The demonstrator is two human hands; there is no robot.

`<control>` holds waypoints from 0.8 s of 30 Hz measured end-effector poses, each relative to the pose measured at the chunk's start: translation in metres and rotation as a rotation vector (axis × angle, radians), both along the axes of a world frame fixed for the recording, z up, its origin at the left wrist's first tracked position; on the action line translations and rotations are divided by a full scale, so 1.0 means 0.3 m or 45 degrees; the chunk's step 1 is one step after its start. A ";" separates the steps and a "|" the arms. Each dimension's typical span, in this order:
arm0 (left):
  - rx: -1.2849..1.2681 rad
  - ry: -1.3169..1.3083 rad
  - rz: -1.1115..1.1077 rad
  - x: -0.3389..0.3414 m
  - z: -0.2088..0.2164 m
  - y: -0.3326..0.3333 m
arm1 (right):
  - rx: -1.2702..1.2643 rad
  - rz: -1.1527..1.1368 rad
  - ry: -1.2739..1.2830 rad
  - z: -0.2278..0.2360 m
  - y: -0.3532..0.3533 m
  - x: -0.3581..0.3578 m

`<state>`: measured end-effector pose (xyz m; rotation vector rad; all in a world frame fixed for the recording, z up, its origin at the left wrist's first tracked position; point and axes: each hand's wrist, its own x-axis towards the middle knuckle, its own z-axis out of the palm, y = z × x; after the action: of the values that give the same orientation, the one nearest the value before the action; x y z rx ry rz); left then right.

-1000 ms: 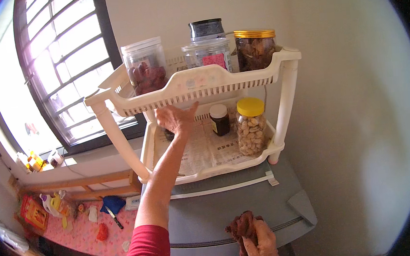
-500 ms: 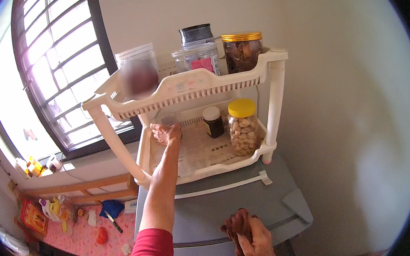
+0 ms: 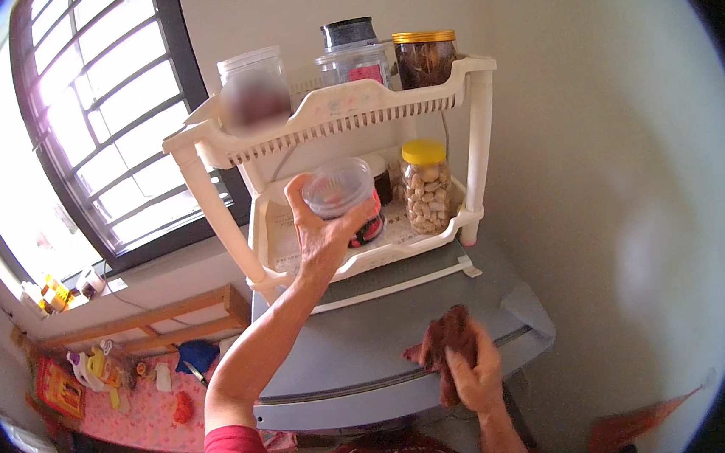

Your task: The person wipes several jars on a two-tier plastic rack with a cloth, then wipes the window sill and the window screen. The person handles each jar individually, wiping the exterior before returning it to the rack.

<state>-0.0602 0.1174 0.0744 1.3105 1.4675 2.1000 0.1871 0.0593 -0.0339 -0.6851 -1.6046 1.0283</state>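
Observation:
My left hand (image 3: 320,234) grips a clear plastic jar (image 3: 338,187) with a translucent lid, lifted at the front of the rack's lower tier. Something red and dark shows through its side. In my right hand (image 3: 478,369) is a bunched brown cloth (image 3: 449,347), held over the grey surface below the rack. Behind the lifted jar, a dark jar with a white lid (image 3: 383,186) is partly hidden. A yellow-lidded jar (image 3: 428,191) of pale nut-like pieces stands at the right of the same tier of the cream plastic rack (image 3: 484,149).
On the upper tier stand a gold-lidded jar (image 3: 426,61), a clear tub (image 3: 354,65) with a black-lidded container (image 3: 348,33), and a white-lidded jar (image 3: 251,61). The rack rests on a grey-covered top (image 3: 372,345). A barred window (image 3: 114,101) is at left, above a pink-covered table (image 3: 143,418).
My left hand has lifted the jar from the lower tier's left and brought it forward and right. My right hand with the cloth has moved up and slightly right.

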 end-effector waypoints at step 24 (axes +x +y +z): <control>-0.020 0.679 -0.110 0.042 -0.253 -0.483 | 0.545 -0.168 -0.536 0.289 -0.075 -0.391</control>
<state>-0.0478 -0.0273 -0.0016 1.9943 1.5686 1.7557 0.0697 0.0369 0.0527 -0.7274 -2.0293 0.4318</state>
